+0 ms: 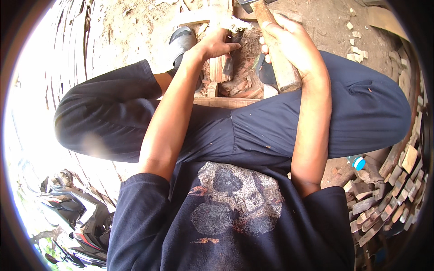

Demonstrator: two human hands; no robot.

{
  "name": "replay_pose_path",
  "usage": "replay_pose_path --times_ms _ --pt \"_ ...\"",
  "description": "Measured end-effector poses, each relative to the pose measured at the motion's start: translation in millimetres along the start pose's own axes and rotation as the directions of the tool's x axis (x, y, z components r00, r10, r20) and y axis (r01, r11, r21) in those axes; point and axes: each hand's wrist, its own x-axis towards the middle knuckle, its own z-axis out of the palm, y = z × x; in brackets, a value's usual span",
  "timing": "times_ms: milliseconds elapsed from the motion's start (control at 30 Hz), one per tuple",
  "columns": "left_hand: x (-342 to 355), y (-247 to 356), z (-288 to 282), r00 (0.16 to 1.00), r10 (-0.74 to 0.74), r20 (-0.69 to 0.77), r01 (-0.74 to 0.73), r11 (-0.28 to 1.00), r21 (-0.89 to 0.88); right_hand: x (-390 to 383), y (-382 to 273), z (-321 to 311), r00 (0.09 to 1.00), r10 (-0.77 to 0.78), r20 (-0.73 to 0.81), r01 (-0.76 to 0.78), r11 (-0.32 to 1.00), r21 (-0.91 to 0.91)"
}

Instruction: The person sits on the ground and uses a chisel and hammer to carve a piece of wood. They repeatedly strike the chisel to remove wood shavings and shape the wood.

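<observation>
My right hand (289, 45) is wrapped round the wooden handle of a hammer (282, 67). The thick butt of the handle points back toward my lap, and the dark hammer head is cut off by the top edge. To its left, my left hand (217, 45) is closed at a pale wooden piece (221, 11), its thumb stretched to the right. Glare and pale wood fibres hide its fingertips, so what it grips is unclear. Just below the thumb, a dark narrow bar (228, 67) leans along an upright wooden block (218, 70).
I sit cross-legged with a wooden edge (224, 102) before my lap. Reddish wood chips (242, 83) lie between my feet, by a dark sandal (182, 41). Small wood blocks (355, 49) dot the dirt; a woodpile (389, 196) and blue-capped bottle (358, 162) are right, a motorcycle (81, 217) left.
</observation>
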Motion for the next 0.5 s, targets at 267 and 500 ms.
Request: replay_pose_path --times_ms 267,500 --pt "2 -14 12 0.998 -0.044 -0.043 0.045 0.999 0.028 3 1 4 0.999 0.012 0.040 -0.010 0.999 -0.037" --pt "5 -16 20 0.976 -0.029 -0.214 0.056 0.991 0.122 1 2 7 1.000 0.017 0.025 -0.016 0.999 -0.036"
